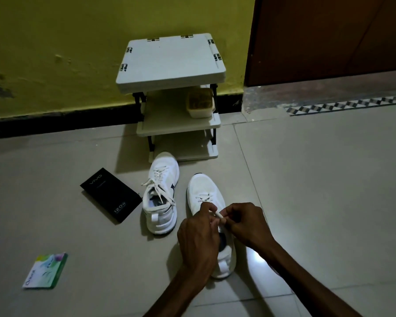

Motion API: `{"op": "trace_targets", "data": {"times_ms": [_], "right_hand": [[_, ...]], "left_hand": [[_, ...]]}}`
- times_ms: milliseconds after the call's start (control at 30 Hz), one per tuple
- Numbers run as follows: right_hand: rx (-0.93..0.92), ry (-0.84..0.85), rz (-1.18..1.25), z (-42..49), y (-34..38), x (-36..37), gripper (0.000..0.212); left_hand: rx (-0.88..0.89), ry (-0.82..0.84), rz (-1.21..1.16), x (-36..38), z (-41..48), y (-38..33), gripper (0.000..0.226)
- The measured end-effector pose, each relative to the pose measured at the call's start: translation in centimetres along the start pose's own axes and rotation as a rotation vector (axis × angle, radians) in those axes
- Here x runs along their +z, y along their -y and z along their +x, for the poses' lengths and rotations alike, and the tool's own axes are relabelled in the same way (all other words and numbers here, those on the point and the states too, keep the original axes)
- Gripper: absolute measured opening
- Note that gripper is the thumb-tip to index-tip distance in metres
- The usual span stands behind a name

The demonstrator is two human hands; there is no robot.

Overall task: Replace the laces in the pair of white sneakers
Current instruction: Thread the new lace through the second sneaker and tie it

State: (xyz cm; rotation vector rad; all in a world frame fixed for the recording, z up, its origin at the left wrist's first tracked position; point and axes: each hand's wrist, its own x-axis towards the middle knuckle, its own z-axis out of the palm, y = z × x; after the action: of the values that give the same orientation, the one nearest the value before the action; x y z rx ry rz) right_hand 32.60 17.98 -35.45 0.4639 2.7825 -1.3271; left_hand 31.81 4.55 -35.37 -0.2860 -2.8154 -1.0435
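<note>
Lace (219, 215) | pinched by left grip (198, 236) and right grip (246, 221), fingertips meeting | just above sneaker (205, 188) tongue

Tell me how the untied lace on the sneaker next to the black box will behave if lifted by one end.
The lace would probably hang floppy: its loose ends curve limply over the sneaker. It looks light, being thin and flat. It would likely drag through the eyelets rather than lift free, since it is threaded up the front.
</note>
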Motion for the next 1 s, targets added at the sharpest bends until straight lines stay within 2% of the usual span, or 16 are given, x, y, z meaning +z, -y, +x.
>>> {"op": "trace_targets", "data": {"times_ms": [167,267,400,533,667,767,833,1000], "right_hand": [[-0.003,0.010,-0.001,-0.2,0.3,-0.2,0.005],[0.019,0.018,0.026,-0.2,0.5,-0.3,0.008],[0.031,0.031,0.013,-0.3,0.6,-0.2,0.011],[-0.010,0.077,0.037,-0.3,0.5,-0.5,0.014],[-0.029,0.166,0.122,-0.1,0.4,-1.2,0.012],[-0.020,0.150,0.147,0.0,0.2,-1.3,0.018],[0.021,0.152,0.214,0.1,-0.1,-1.3,0.022],[0.113,0.132,0.252,0.5,0.2,-0.9,0.011]], "left_hand": [[0.085,0.011,0.069,-0.4,0.2,-0.3,0.023],[0.158,0.051,0.260,-0.8,0.6,-1.0,0.039],[0.181,0.024,0.280,-1.0,0.7,-1.2,0.053],[0.148,0.005,0.228,-0.8,0.7,-0.8,0.053],[-0.010,0.067,0.109,-0.4,0.9,-1.1,0.040],[0.001,0.064,0.086,-0.5,0.7,-1.1,0.039],[0.038,0.095,0.154,-0.8,0.9,-0.9,0.043],[0.004,0.249,0.193,-1.4,2.0,-0.5,0.070]]}}
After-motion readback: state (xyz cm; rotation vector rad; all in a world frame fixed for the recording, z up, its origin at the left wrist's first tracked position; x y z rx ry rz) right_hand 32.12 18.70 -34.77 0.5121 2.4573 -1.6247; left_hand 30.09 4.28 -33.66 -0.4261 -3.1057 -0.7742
